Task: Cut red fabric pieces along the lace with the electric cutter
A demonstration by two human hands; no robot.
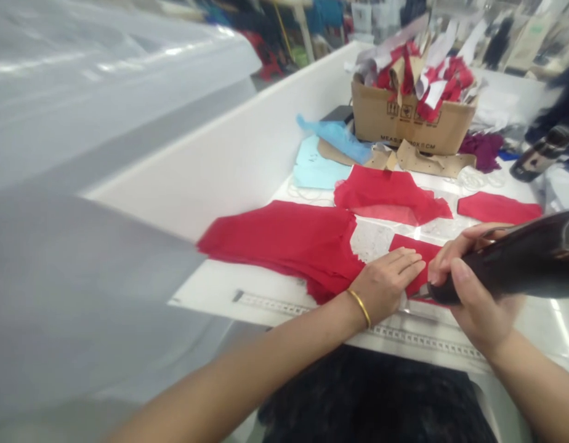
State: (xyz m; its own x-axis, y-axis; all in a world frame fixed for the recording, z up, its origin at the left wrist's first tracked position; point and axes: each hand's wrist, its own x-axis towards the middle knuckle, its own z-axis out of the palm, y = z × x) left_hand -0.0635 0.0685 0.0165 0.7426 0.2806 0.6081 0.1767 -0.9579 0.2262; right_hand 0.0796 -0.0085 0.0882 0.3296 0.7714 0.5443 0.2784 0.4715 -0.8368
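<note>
My left hand (390, 277) lies open and flat, fingers stretched and together, on a small red fabric piece (418, 247) near the table's front edge. A thick black handheld tool (524, 258) with a narrow tip is in my right hand (478, 295), thumb and fingers wrapped round its front end. Its tip points left, close to my left fingers and over the fabric; whether it touches cannot be seen. Left of my hand lies a larger stack of red fabric (284, 240). Two more red pieces, a ragged one (390, 194) and a narrow one (499, 207), lie behind.
A ruler tape (275, 304) runs along the front edge of the white table (210, 283). At the back stands a cardboard box (414, 120) heaped with scraps, with brown pattern pieces (436, 163) and light blue sheets (319, 166) before it. A white side panel (210, 160) borders the left.
</note>
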